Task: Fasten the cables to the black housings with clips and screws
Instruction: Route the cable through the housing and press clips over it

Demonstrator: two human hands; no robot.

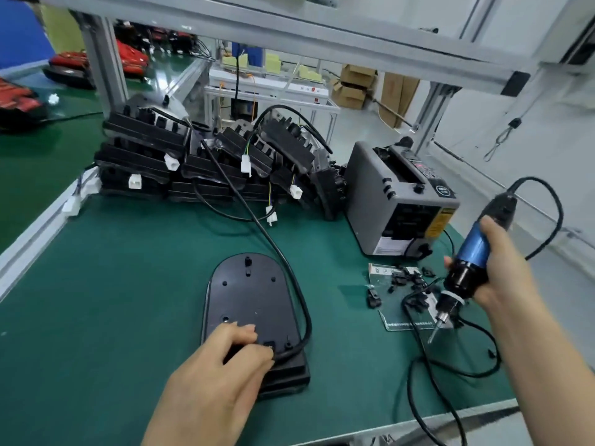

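Observation:
A black oval housing (249, 297) lies flat on the green mat in front of me. A thick black cable (283, 259) runs from the stack behind, curves along the housing's right side and ends at its near end. My left hand (222, 371) rests on that near end, fingers curled over the spot where the cable meets the housing; what lies under the fingertips is hidden. My right hand (502, 272) grips a blue and black electric screwdriver (467, 265), bit pointing down-left, held in the air to the right of the housing. Small black clips (405, 281) lie scattered below it.
A stack of black housings (206, 162) with cables and white connectors fills the back of the mat. A grey tape dispenser machine (396, 201) stands at the right. The screwdriver's cord (450, 375) loops over the mat's right front. An aluminium frame post (103, 66) rises at back left.

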